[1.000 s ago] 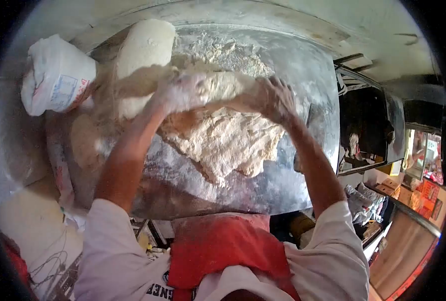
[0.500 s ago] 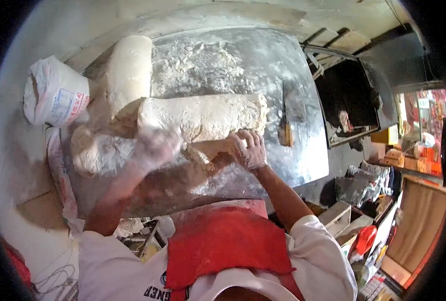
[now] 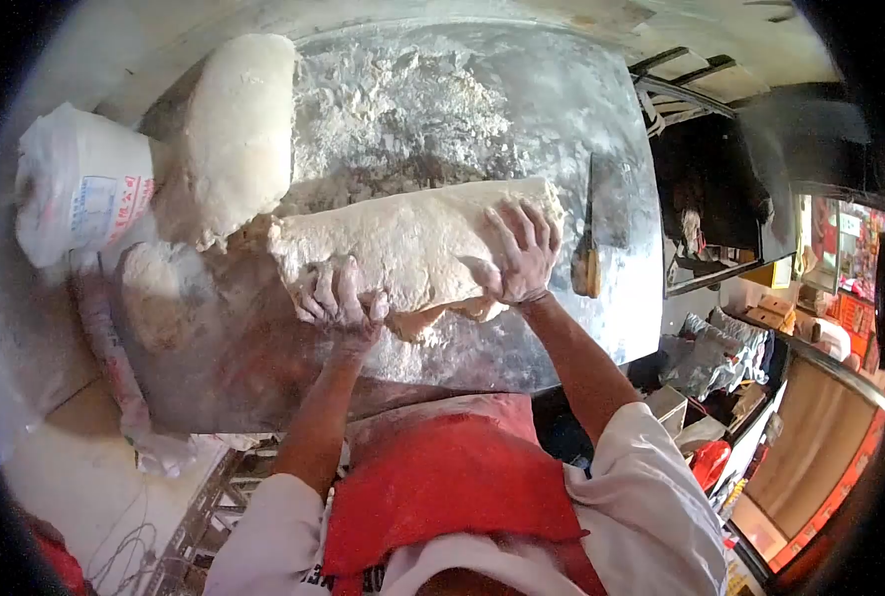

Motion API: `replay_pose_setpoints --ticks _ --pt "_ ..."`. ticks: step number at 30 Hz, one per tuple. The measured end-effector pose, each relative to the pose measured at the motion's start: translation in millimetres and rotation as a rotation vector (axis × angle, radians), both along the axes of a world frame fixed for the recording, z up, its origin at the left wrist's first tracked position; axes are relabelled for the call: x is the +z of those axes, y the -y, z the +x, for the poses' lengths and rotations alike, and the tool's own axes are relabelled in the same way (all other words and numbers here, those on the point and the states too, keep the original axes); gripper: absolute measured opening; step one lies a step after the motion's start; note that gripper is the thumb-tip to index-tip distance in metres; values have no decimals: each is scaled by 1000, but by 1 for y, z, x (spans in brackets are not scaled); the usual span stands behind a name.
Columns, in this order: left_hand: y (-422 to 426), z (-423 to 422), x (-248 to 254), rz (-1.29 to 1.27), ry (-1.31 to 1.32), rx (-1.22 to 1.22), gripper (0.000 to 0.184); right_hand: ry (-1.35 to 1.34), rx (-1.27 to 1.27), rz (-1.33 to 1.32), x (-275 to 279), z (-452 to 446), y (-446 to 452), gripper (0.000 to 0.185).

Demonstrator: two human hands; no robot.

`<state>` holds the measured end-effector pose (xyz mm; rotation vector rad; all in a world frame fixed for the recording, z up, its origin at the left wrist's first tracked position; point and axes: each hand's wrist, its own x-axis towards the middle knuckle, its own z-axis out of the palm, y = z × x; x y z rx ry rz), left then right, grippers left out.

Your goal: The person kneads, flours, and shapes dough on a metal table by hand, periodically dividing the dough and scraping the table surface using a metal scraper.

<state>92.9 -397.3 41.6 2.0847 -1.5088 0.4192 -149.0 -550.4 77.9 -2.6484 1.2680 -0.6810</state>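
A thick floury roll of dough (image 3: pixel 402 238) lies across the metal table, its right end tilted slightly away from me. My left hand (image 3: pixel 343 303) grips its near edge toward the left end, fingers bent over the dough. Near the right end, my right hand (image 3: pixel 524 256) has its fingers over the top and its thumb on the near side. Ragged dough hangs along the near edge between my hands. Another long dough piece (image 3: pixel 243 129) rests at the back left, and a smaller dough lump (image 3: pixel 164 298) lies to the left of my left hand.
A white printed sack (image 3: pixel 84 189) stands at the table's left edge. A wooden-handled blade (image 3: pixel 588 263) lies right of the dough. Loose flour and dough scraps (image 3: pixel 402 109) cover the back of the metal table (image 3: pixel 581 89). Beyond its right side is a dark metal frame (image 3: pixel 721 199).
My left hand has come onto the dough roll's near edge. My right hand has moved up over its right end. The roll's near edge has shifted toward me; the view has moved slightly.
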Motion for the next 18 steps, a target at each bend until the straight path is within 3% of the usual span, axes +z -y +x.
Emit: replay_pose_setpoints --ticks 3,4,5,6,9,11,12,13,14,15,16,18 --pt "32 3 -18 -160 55 -36 53 71 59 -91 -39 -12 34 73" --pt "24 10 -76 -210 223 -7 53 88 64 -103 -43 -11 45 74" --pt "40 4 -23 -167 195 19 54 45 78 -71 -40 -12 52 72" --pt "34 7 -30 -99 148 1 54 38 74 -48 -37 -10 50 71" --pt "27 3 7 10 -6 21 55 -42 30 75 -6 -2 43 70" --pt "33 3 43 168 -126 -79 60 1 103 85 19 6 35 70" --pt "44 -6 63 58 30 -166 65 -3 165 93 39 17 29 72" --pt "52 -19 78 197 -116 -306 62 -5 221 58 47 29 23 72" --pt "60 -36 46 106 -45 -417 64 53 278 61 47 48 14 70" --pt "76 -45 3 180 -687 -666 69 116 333 59 39 65 11 68" --pt "75 -53 -23 198 -701 -652 69 105 354 72 30 70 13 64" --pt "83 -55 -65 623 42 -499 58 167 368 -33 -2 79 15 57"
